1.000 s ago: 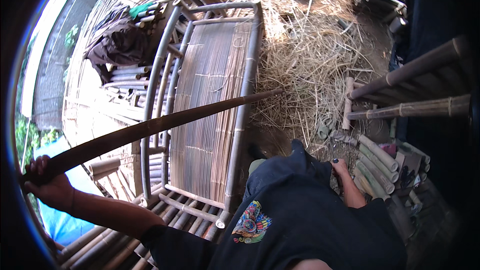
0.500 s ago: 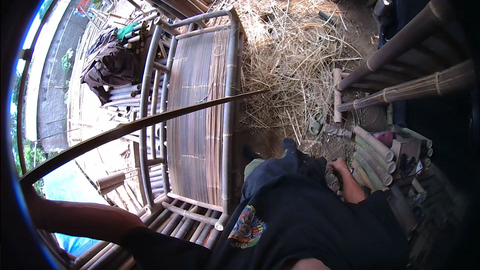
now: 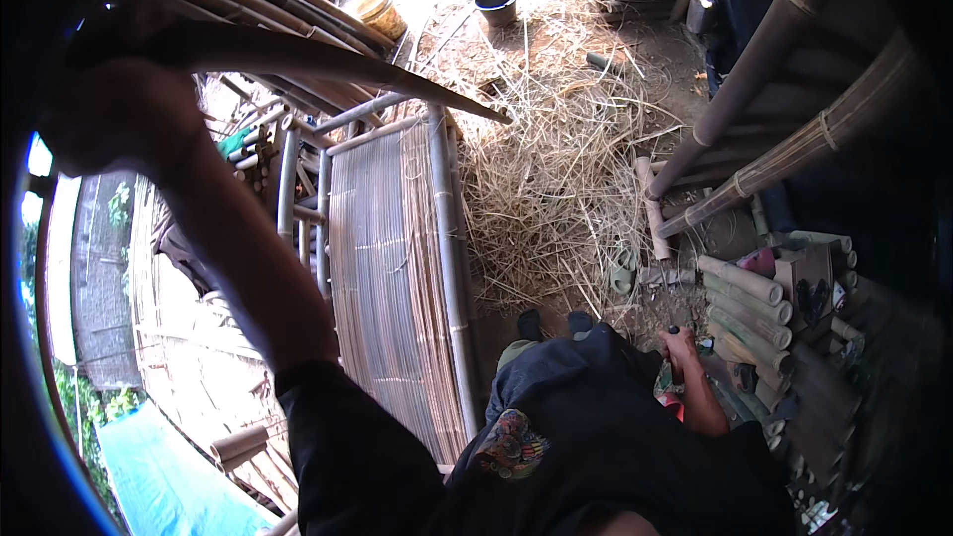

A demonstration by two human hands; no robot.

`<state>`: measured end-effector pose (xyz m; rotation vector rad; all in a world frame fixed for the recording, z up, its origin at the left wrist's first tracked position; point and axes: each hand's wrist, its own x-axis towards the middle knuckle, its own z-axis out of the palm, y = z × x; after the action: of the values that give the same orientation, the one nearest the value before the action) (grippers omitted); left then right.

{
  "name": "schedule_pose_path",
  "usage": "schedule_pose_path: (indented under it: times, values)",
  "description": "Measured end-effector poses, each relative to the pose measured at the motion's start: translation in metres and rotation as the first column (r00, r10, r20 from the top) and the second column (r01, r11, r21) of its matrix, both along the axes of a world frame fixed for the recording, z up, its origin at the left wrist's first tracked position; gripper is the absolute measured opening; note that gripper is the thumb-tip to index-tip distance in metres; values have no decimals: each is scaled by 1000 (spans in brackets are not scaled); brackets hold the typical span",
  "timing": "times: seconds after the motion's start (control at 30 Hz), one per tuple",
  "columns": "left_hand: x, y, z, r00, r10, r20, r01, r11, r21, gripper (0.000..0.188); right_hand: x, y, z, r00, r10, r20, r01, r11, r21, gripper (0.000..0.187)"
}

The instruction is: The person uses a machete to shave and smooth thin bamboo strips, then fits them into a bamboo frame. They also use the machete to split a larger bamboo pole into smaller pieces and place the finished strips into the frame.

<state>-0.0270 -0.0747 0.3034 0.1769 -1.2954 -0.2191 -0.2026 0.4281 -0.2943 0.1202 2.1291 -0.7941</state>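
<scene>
A big bamboo frame [image 3: 397, 268] with a woven slat panel lies on the ground beside a heap of straw [image 3: 556, 169]. The left hand [image 3: 119, 109] is raised high, fingers closed around a long dark bamboo strip [image 3: 328, 65] whose length runs rightward from the hand, tip over the straw. The right hand [image 3: 680, 347] hangs low, gripping a small dark handle; a brown box [image 3: 809, 283] sits right of it.

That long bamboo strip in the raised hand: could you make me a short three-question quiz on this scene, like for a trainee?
1. True or false: the left hand grips the long bamboo strip.
2. Which lies right of the bamboo bed frame? A) loose straw B) water C) bricks
3. Fill in: the right hand is down near a stack of cut bamboo ____.

Key: 1 true. 2 A, straw. 3 tubes.
</scene>
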Motion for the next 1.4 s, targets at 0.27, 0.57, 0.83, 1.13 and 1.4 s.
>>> schedule_pose_path:
  times: [0.27, 0.57, 0.83, 1.13, 1.4]
  values:
    - [-90, -88, -125, 873, -481, -73, 484, 875, 24, 26, 103, 32, 14, 988, -24, -151, 42, 993, 111, 45]
    - [-73, -93, -95, 828, -406, 387, 365, 914, 178, 23, 112, -36, 58, 912, -76, -404, 60, 997, -51, 43]
    - [-56, -6, -86, 739, -131, 661, 282, 951, -127, 25, 58, -162, 318, 889, -52, -455, -313, 656, -687, 37]
    - [-68, 77, -115, 725, -438, 531, 376, 898, 227, 28, 27, -175, 394, 827, -34, -561, -502, 402, -766, 28]
    - [114, 135, -66, 43, 999, -28, -857, 22, -515, 11, 31, -161, 300, 879, 158, -450, -448, 596, -667, 40]
